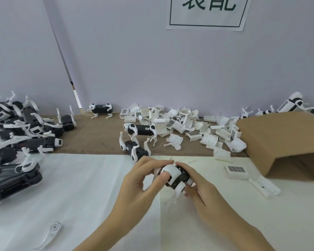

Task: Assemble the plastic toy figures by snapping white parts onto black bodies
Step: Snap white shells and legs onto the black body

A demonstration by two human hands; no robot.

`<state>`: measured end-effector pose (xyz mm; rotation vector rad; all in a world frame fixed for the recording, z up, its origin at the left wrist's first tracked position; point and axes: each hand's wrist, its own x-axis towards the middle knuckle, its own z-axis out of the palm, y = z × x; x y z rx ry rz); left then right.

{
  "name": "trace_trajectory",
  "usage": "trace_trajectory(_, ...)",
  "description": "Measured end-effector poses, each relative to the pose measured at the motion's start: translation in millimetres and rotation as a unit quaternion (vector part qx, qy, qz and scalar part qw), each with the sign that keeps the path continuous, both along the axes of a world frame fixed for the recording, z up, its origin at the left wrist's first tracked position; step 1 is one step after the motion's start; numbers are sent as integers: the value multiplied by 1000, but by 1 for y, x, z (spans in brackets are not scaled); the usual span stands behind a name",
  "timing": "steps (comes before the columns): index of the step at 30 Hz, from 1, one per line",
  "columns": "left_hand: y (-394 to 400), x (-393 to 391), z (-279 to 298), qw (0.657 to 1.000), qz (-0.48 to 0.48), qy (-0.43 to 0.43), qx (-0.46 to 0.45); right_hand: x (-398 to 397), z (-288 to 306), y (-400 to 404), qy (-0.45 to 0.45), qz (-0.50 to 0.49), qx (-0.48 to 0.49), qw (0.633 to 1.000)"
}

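Both hands hold one toy dog figure [178, 178] above the white table sheet, a black body with white legs. My left hand [140, 180] grips its left end, thumb pressing on a white curved cover [170, 170] that sits over the body. My right hand [198, 187] grips the right side, fingers curled over the top and underneath. A pile of loose white covers [185, 124] lies behind. Two dog figures [140, 131] stand and lie just beyond my hands.
A heap of black-and-white dog figures [16, 134] fills the left side. An open cardboard box [279, 140] lies on its side at the right. A single white leg part [53, 232] lies near the front left. A lavender partition [152, 69] rises behind.
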<state>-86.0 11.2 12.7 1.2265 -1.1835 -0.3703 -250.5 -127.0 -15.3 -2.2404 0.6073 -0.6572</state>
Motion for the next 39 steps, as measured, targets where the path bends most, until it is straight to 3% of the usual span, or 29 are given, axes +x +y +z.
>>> trace_trajectory(5, -2, 18, -5, 993, -45, 68, 85, -3, 2, -2, -23, -15, -29, 999)
trace_trajectory(9, -5, 22, -23, 989, -24, 29, 141, -5, 9, -4, -20, -19, -3, 1000)
trace_trajectory(12, -7, 24, -31, 991, 5, 38, 128, -2, 19, -12, -35, -7, 20, 999)
trace_trajectory(14, -8, 28, -33, 991, 19, -8, 132, 10, 26, -27, -37, -20, 22, 999)
trace_trajectory(16, -9, 29, -36, 989, 21, -61, 136, 29, 30, -53, 19, -34, -5, 999)
trace_trajectory(19, -10, 28, -38, 987, 16, -73, 144, 64, 32, -96, 116, -64, -62, 989)
trace_trajectory(24, -12, 31, -40, 988, 9, -60, 143, 118, 20, -131, 165, -67, -71, 981)
trace_trajectory(28, -13, 33, -42, 988, 4, -54, 142, 140, 6, -137, 217, -163, -141, 952)
trace_trajectory(33, -15, 33, -42, 988, 4, -61, 143, 126, 4, -124, 92, -204, -146, 964)
trace_trajectory(36, -14, 30, -40, 989, 3, -49, 141, 103, 16, -105, -27, -203, -70, 976)
trace_trajectory(39, -13, 29, -39, 988, 0, -41, 148, 73, 32, -80, -134, -157, 79, 975)
